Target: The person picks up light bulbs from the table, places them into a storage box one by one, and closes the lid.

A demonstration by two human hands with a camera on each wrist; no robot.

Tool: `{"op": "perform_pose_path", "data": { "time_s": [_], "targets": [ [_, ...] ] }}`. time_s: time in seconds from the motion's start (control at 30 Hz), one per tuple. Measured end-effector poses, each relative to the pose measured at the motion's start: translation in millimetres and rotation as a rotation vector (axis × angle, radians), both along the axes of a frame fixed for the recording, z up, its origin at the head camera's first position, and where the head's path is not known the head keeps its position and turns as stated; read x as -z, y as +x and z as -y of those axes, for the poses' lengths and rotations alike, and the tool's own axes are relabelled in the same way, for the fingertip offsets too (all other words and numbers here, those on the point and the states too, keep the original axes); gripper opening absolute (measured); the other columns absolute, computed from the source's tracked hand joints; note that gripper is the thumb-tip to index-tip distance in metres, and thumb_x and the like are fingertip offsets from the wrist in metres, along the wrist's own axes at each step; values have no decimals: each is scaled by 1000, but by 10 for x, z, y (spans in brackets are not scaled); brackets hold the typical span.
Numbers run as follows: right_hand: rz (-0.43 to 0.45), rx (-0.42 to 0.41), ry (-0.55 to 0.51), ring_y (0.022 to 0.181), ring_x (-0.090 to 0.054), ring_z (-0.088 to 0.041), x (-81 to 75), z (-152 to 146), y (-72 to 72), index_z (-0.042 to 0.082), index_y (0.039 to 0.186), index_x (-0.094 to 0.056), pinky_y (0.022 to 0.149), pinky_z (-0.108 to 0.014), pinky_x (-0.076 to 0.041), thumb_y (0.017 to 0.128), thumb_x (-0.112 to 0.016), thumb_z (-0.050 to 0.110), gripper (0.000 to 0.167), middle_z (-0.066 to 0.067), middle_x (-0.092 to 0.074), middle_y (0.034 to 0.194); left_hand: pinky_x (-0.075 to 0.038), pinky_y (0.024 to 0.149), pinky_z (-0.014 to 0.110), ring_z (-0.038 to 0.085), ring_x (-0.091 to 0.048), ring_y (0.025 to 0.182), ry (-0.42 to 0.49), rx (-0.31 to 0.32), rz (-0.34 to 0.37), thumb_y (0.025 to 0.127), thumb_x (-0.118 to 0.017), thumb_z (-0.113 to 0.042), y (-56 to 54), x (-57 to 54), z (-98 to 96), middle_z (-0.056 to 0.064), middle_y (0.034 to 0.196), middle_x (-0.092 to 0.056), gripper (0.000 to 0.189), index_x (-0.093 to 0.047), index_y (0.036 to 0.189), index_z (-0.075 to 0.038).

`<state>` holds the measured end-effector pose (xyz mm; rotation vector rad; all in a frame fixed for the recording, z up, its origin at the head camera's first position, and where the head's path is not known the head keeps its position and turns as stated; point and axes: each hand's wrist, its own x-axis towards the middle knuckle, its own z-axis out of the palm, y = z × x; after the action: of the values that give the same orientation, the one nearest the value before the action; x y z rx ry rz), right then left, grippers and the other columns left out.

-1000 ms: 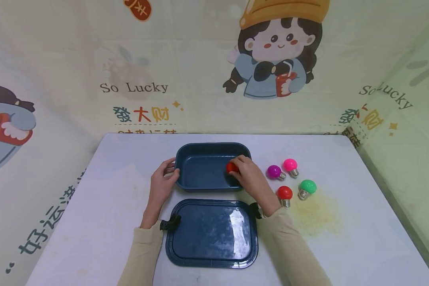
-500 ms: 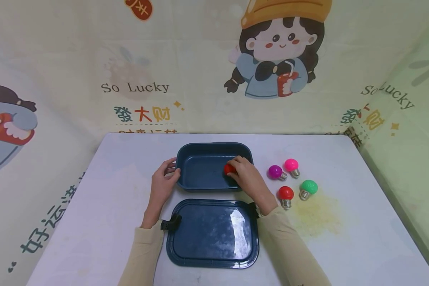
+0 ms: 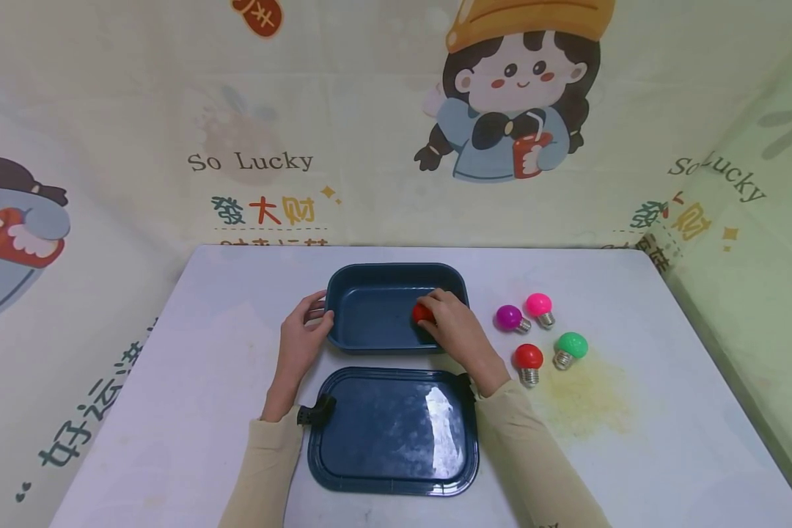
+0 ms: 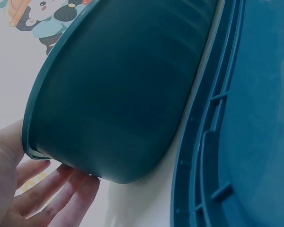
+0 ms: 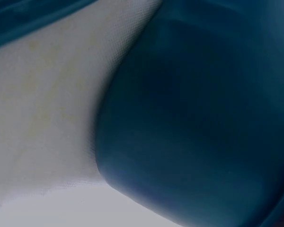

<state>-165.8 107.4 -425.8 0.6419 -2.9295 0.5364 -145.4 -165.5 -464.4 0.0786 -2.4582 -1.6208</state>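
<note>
- Mid-frame, right hand (image 3: 458, 330) pinches round red plastic-looking bulb (image 3: 422, 313); slick surface could slip.
- Left hand (image 3: 301, 330) grips rectangular dark-blue plastic box (image 3: 369, 315); tugging could tilt it.

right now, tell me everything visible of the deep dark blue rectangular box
The deep dark blue rectangular box has rounded corners, a thin rim and smooth, plastic-looking walls. It stands upright and uncovered on the flat white table, beyond and apart from the flat dark blue lid-like tray. The left hand grips its left end, thumb at the rim. The right hand holds a red round object over its right side; whether either touches it is unclear.
</note>
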Motion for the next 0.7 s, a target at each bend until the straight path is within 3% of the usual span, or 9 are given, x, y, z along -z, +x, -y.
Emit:
{"op": "perform_pose_path", "data": {
  "time_s": [0.7],
  "targets": [
    [-48, -22, -2, 107, -62, -27, -24, -20, 31, 5, 116, -71, 89, -40, -58, 81, -82, 14, 38, -13, -67, 115, -54, 95, 46, 28, -65, 110, -4, 5, -13, 95, -64, -16, -1, 13, 2, 15, 122, -65, 41, -59, 135, -12]
  ]
}}
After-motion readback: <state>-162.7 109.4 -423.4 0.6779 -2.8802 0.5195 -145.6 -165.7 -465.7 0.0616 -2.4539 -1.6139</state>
